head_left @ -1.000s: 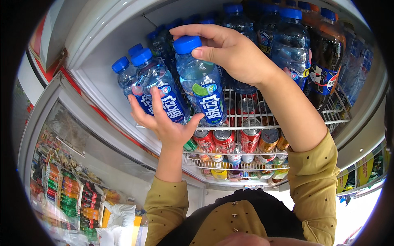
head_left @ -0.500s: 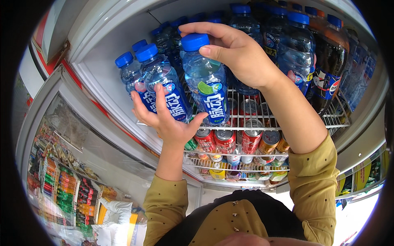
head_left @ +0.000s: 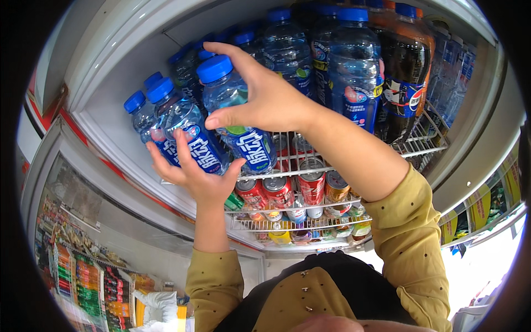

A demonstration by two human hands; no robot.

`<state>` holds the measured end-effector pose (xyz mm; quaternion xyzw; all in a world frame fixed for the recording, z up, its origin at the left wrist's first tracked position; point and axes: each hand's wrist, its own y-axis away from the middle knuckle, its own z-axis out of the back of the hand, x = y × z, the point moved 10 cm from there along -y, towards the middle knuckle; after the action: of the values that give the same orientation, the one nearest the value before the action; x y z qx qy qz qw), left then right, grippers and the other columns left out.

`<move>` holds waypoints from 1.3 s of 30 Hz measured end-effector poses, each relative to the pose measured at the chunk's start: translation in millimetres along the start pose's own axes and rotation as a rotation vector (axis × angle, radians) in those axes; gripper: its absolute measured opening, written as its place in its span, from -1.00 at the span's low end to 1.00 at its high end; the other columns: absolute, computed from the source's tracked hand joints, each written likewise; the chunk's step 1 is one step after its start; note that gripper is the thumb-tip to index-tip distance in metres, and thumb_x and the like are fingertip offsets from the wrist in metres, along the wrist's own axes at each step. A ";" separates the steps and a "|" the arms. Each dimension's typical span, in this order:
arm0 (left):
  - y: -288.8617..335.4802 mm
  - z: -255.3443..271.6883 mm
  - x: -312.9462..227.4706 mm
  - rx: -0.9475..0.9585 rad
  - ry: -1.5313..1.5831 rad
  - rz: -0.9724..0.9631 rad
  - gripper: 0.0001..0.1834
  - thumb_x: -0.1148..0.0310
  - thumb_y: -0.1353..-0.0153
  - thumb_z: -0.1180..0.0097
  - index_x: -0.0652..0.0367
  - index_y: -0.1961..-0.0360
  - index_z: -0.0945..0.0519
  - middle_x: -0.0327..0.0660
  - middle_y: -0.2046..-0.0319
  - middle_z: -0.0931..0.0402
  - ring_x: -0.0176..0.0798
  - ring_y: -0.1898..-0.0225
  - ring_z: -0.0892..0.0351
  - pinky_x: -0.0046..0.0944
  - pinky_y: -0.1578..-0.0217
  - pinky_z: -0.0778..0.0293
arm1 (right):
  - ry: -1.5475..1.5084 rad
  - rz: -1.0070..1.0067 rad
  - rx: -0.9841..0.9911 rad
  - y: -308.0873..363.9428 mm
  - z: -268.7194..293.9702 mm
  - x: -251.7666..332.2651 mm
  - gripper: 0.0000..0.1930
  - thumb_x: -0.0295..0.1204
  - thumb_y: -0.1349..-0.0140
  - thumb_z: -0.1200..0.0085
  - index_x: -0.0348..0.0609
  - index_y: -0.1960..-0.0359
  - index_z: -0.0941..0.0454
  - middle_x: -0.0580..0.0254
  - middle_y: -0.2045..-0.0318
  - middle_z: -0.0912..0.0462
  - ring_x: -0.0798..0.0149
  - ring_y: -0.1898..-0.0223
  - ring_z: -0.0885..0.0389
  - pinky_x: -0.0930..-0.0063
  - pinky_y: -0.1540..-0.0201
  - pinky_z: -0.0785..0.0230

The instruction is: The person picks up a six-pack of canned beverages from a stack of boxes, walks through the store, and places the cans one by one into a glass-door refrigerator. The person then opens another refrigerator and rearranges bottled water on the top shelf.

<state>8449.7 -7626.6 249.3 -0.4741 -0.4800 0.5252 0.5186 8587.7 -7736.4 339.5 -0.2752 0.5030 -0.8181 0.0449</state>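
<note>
My right hand (head_left: 271,102) is wrapped around the upper body of a blue-capped drink bottle (head_left: 257,149) with a blue label and a green lime picture. Its thumb lies across the front, and the other fingers go behind the bottle. My left hand (head_left: 204,180) is open, palm up, with fingers spread against the front of a neighbouring blue-capped bottle (head_left: 191,124). The left thumb points toward the lower part of the bottle in my right hand. Farther left leans another such bottle (head_left: 144,119). All stand tilted on a white wire shelf (head_left: 326,171).
More blue-capped bottles (head_left: 354,61) and a dark cola bottle (head_left: 404,88) fill the shelf to the right. Below, red cans (head_left: 312,182) stand on a lower rack. The fridge's glass door (head_left: 127,199) hangs open at left, reflecting shelves of drinks.
My right hand has slid from beside the bottle's cap down around its upper body. The shelf contents sit farther left in the picture. My left hand keeps its spread pose by the bottles.
</note>
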 end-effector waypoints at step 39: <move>7.6 -25.0 -68.5 -0.067 0.094 0.039 -0.15 0.35 -0.06 -0.34 0.16 -0.44 -0.35 0.37 -0.41 -0.09 0.15 -0.13 -0.26 0.06 -0.13 -0.13 | 1.052 0.052 0.699 -105.9 -40.1 -41.3 -0.65 -0.21 -0.33 -0.18 0.05 -0.11 -0.71 0.14 -0.04 -0.73 0.04 -0.13 -0.65 0.18 -0.18 -0.45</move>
<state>8474.7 -7694.8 239.5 -0.5247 -0.4632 0.4957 0.5142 8624.2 -7638.1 398.8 0.2071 0.1671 -0.9586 -0.1010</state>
